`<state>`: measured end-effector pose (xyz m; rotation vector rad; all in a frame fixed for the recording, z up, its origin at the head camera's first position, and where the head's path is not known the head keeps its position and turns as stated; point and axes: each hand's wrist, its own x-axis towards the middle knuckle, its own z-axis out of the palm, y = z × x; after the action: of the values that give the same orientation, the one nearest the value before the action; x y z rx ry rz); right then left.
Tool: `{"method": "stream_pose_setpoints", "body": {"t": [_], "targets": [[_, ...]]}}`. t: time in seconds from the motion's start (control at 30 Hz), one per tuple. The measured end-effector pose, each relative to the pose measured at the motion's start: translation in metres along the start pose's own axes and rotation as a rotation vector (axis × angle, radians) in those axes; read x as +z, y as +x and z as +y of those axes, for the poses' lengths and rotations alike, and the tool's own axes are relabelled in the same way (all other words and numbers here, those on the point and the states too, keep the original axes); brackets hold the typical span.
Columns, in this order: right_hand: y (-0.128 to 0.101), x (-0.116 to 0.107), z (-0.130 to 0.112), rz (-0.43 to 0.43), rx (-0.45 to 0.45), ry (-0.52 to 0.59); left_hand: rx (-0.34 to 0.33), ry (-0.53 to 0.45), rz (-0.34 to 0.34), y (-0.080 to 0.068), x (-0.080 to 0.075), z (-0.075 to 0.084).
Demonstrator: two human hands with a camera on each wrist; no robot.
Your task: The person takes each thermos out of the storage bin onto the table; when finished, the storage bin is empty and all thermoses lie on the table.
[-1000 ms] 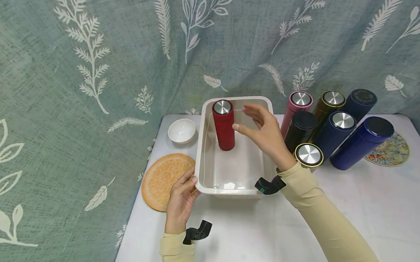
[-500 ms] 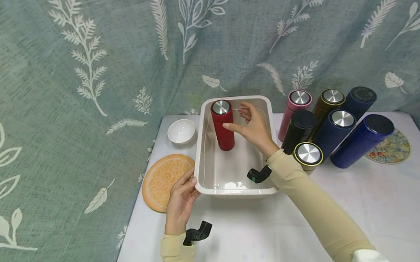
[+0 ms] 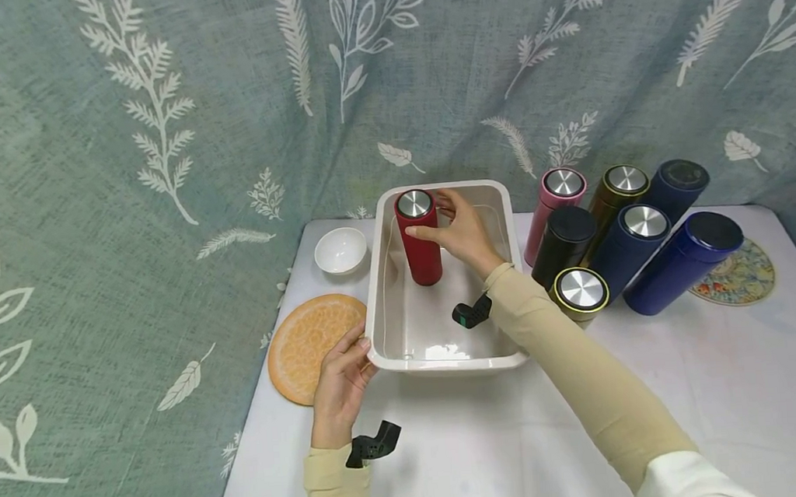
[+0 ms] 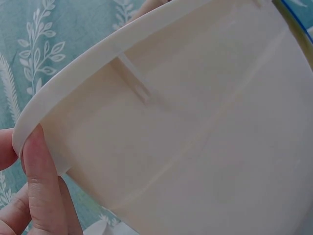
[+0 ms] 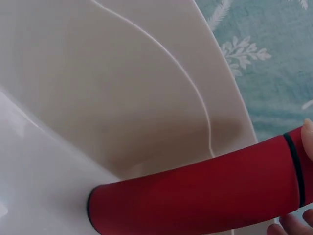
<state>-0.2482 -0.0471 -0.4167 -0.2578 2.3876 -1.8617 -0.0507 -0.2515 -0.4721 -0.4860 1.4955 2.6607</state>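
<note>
A red thermos bottle [image 3: 423,254] with a silver-topped lid stands inside a white plastic tub [image 3: 442,367], towards its back left. My right hand [image 3: 463,232] reaches into the tub and holds the bottle near its top, thumb in front and fingers on the far side. In the right wrist view the red thermos [image 5: 195,191] spans the lower half, its base on the tub floor, with thumb and fingertips at the lid end. My left hand [image 3: 341,382] pinches the tub's front left rim, as the left wrist view also shows with the fingers [image 4: 41,181] over the edge.
Right of the tub stand several thermoses: pink [image 3: 554,205], black [image 3: 564,243], brown-gold [image 3: 615,200], yellow-rimmed [image 3: 580,293] and blue ones [image 3: 683,261]. A patterned round mat [image 3: 744,276] lies behind them. Left are a white bowl [image 3: 340,251] and an orange round mat [image 3: 314,345].
My right hand has moved left across the tub to the red thermos, and its thumb and fingers have come round the upper part. The left hand keeps its place on the rim.
</note>
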Motion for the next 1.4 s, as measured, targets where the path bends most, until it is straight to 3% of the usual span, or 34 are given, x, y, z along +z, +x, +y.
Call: {"method": "stream_pose_setpoints", "body": {"t": [0.63,1.4], "targets": [[0.004,0.013,0.006,-0.005,0.017,-0.028,0.002,0.001,-0.003,-0.001,0.001,0.001],[0.0,0.015,0.01,0.003,-0.056,-0.038,0.011,-0.004,-0.012,-0.002,-0.001,0.0]]}}
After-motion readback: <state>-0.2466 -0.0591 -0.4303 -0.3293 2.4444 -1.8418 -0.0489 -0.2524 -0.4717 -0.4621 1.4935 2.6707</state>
